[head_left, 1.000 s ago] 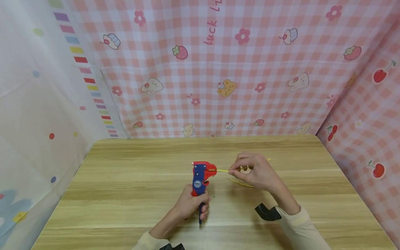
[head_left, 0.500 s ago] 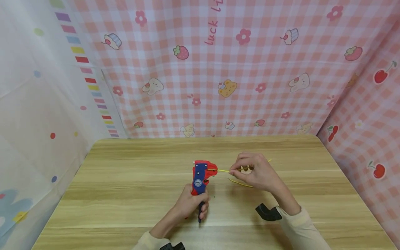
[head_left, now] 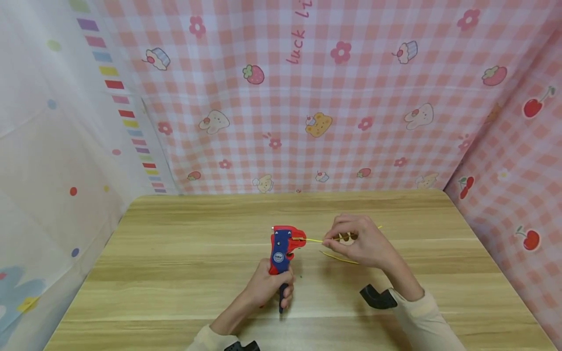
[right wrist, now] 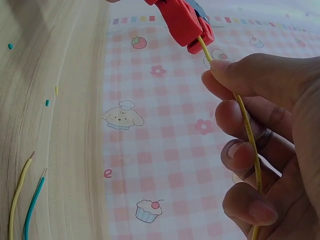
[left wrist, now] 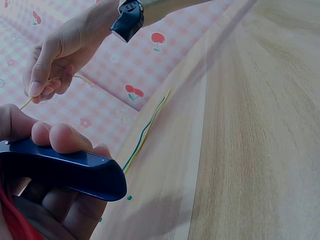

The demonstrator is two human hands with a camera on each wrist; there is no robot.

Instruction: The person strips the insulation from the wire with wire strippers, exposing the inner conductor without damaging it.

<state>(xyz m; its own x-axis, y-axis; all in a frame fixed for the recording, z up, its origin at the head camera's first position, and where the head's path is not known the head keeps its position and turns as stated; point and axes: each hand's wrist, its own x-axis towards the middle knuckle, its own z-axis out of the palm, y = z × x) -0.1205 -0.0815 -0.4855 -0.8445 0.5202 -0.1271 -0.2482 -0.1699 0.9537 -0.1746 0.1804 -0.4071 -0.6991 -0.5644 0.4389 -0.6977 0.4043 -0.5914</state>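
My left hand grips the handles of a blue and red wire stripper, held upright over the table with its head at the top. In the left wrist view the fingers curl round its dark blue handle. A yellow wire runs into the red mouth of the tool, which hides its tip. Thumb and index finger of my right hand pinch that wire a short way from the tool. The right wrist view shows the rest of the wire passing along the other curled fingers.
On the wooden table lie another yellow wire and a green wire, both with bare ends, side by side below the right hand. Small green scraps and a yellow scrap are scattered nearby. Patterned curtains enclose the table.
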